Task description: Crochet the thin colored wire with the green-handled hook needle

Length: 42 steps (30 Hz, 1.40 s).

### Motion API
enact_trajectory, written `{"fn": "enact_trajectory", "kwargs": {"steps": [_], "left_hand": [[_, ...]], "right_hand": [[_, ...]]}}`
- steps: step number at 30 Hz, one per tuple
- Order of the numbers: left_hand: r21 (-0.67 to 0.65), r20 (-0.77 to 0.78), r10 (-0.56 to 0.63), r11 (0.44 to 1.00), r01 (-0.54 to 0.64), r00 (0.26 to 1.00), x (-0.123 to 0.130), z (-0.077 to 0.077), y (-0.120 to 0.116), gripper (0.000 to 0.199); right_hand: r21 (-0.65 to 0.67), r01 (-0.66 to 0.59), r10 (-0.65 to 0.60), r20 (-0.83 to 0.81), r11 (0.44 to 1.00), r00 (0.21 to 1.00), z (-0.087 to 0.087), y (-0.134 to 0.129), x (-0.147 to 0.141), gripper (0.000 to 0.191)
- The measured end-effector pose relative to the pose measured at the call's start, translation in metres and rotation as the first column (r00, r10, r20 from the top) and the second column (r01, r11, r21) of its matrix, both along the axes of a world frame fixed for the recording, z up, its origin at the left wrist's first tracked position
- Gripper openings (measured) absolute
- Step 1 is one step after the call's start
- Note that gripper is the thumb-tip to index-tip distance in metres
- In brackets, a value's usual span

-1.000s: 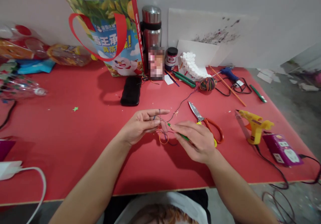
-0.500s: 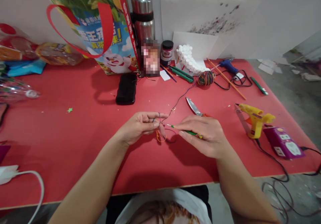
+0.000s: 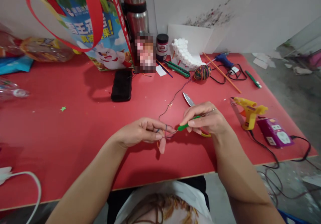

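My left hand (image 3: 142, 131) pinches a thin dark yarn (image 3: 167, 107), with a loop of it round a finger. My right hand (image 3: 204, 118) grips a small tool with a green handle (image 3: 183, 127), its thin metal tip pointing left and touching the yarn near my left fingertips. From there the yarn runs up to a multicoloured yarn ball (image 3: 202, 72). A short orange strand hangs below my left fingers. Behind my right hand lie scissors (image 3: 188, 99), their blade showing and the handles partly covered.
A black phone-like case (image 3: 121, 85), a gift bag (image 3: 105, 46), a steel flask (image 3: 137, 19) and a dark-lidded jar (image 3: 162, 46) stand or lie behind. At right are a yellow glue gun (image 3: 249, 112) and a purple power box (image 3: 275, 132).
My right hand has turned and tilted the green tool, and its tip now meets the yarn by my left fingers. The camera view has shifted slightly.
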<state>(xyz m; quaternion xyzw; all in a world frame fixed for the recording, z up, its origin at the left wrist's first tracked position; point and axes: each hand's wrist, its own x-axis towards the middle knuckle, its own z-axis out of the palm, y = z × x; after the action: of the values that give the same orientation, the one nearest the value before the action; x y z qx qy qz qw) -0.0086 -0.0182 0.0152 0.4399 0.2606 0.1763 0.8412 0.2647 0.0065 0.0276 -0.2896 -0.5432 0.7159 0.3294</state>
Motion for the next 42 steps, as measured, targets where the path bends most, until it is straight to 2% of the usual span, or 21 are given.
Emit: {"fn": "enact_trajectory", "kwargs": {"steps": [4,7,9,11,13,16,18,23,29,33,36,37,39,41,42], "left_hand": [[-0.020,0.008,-0.053,0.998,0.053,0.999,0.003,0.004,-0.002,0.038],[-0.023,0.031,-0.035,0.999,0.036,0.999,0.004,0.003,-0.003,0.035],[-0.031,0.051,0.001,1.000,0.001,0.999,0.005,0.001,-0.003,0.033],[-0.036,0.087,0.095,0.995,-0.092,0.992,0.007,-0.001,-0.003,0.031],[-0.029,0.137,0.262,0.965,-0.261,0.955,0.009,-0.001,-0.003,0.028],[-0.009,0.171,0.501,0.862,-0.507,0.848,0.012,0.003,-0.003,0.030],[-0.005,0.172,0.576,0.812,-0.584,0.799,0.012,0.005,-0.001,0.032],[-0.004,0.169,0.597,0.796,-0.606,0.784,0.010,0.005,0.001,0.036],[-0.009,0.111,0.541,0.839,-0.544,0.834,0.011,0.007,0.000,0.041],[-0.027,0.102,0.535,0.844,-0.535,0.839,0.013,0.008,-0.001,0.040],[-0.026,0.106,0.516,0.856,-0.516,0.850,0.013,0.008,-0.001,0.041],[-0.028,0.104,0.506,0.862,-0.506,0.856,0.013,0.008,-0.001,0.041],[-0.039,0.097,0.487,0.873,-0.486,0.868,0.012,0.007,0.000,0.042],[-0.053,0.090,0.467,0.885,-0.464,0.880,0.012,0.005,0.000,0.040],[-0.060,0.087,0.452,0.892,-0.449,0.888,0.011,0.004,0.001,0.039]], "right_hand": [[-0.149,-0.069,0.061,-0.059,0.986,0.996,-0.011,0.005,-0.004,0.019],[-0.202,-0.139,0.116,-0.121,0.970,0.986,-0.017,0.006,-0.011,0.021],[-0.217,-0.139,0.101,-0.180,0.966,0.979,-0.020,0.006,-0.016,0.022],[-0.226,-0.074,0.021,-0.230,0.971,0.973,-0.021,0.003,-0.022,0.021],[-0.220,0.043,-0.102,-0.262,0.975,0.960,-0.021,-0.001,-0.029,0.018],[-0.166,0.240,-0.279,-0.271,0.956,0.921,-0.021,-0.008,-0.039,0.016],[-0.125,0.321,-0.343,-0.256,0.939,0.904,-0.022,-0.011,-0.044,0.017],[-0.086,0.373,-0.382,-0.259,0.924,0.887,-0.027,-0.013,-0.053,0.017],[-0.054,0.443,-0.442,-0.241,0.895,0.864,-0.028,-0.013,-0.055,0.013],[0.076,0.455,-0.429,-0.231,0.887,0.873,-0.028,-0.018,-0.054,0.014],[0.299,0.413,-0.397,-0.117,0.860,0.910,-0.024,-0.022,-0.051,0.014],[0.409,0.375,-0.387,-0.058,0.832,0.920,-0.021,-0.023,-0.050,0.015],[0.624,0.261,-0.366,0.043,0.736,0.930,-0.016,-0.024,-0.049,0.022],[0.760,0.157,-0.342,0.091,0.631,0.935,-0.012,-0.024,-0.048,0.031],[0.791,0.123,-0.322,0.097,0.599,0.942,-0.011,-0.023,-0.048,0.034]]}}
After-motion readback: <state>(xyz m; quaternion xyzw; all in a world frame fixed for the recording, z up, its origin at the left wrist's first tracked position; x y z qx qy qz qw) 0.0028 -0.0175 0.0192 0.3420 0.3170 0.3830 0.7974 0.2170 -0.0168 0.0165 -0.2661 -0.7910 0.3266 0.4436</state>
